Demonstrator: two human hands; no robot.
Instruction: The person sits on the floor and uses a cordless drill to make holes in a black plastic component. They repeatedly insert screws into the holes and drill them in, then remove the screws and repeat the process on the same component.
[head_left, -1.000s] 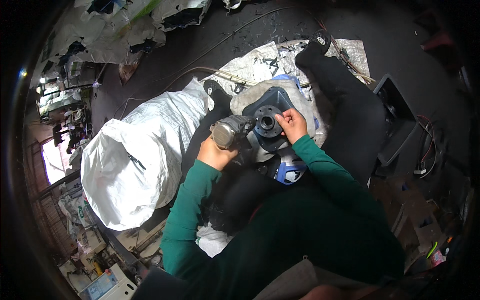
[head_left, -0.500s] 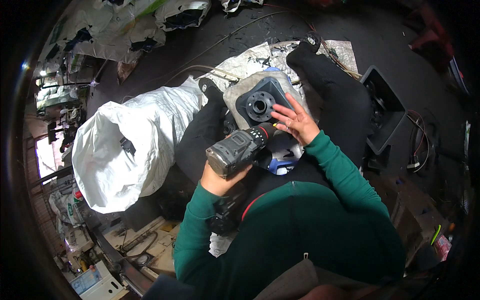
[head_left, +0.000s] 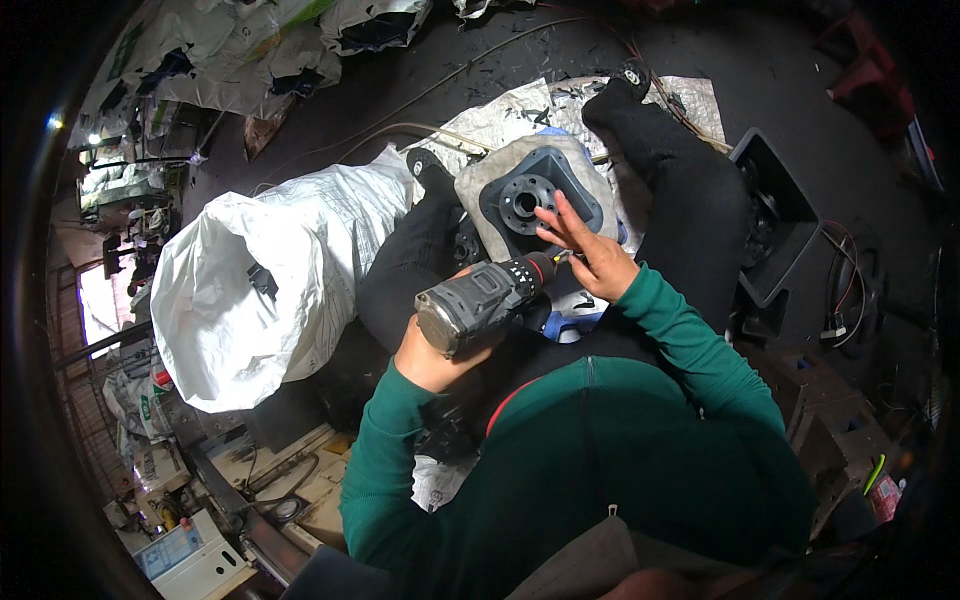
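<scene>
- Left hand [head_left: 432, 362]: nearest, left of centre; gripping the drill, fingers partly hidden beneath it.
- Drill [head_left: 480, 300]: grey and black, slanting in that hand, chuck pointing right and far. Risk: body twisting in a one-handed hold, should the bit be jamming.
- Blue frame [head_left: 572, 328]: showing right of the drill; how firmly it is standing, not tellable.
- Right hand [head_left: 598, 262]: hovering right of the chuck, upper fingers spreading toward the base; whether lower fingertips are pinching the bit [head_left: 561, 257], cannot tell. Risk: bit catching skin, cause being fingers lying so near its tip while the drill is possibly turning.
- Base [head_left: 515, 212]: dark, squarish, with a round, holed centre; resting on the pad just beyond the hands, neither clearly steadying it. Risk: sliding under sideways pressure.
- Pad [head_left: 472, 195]: grey, soft-looking; possibly giving under load, tilting the base.
- Sack [head_left: 330, 225]: white, lying left, mouth gaping near.
- Crate [head_left: 800, 215]: grey, standing right, holding dark pieces.
- Hose [head_left: 420, 127]: running far left of the base, possibly snagging a shoe [head_left: 428, 168].
</scene>
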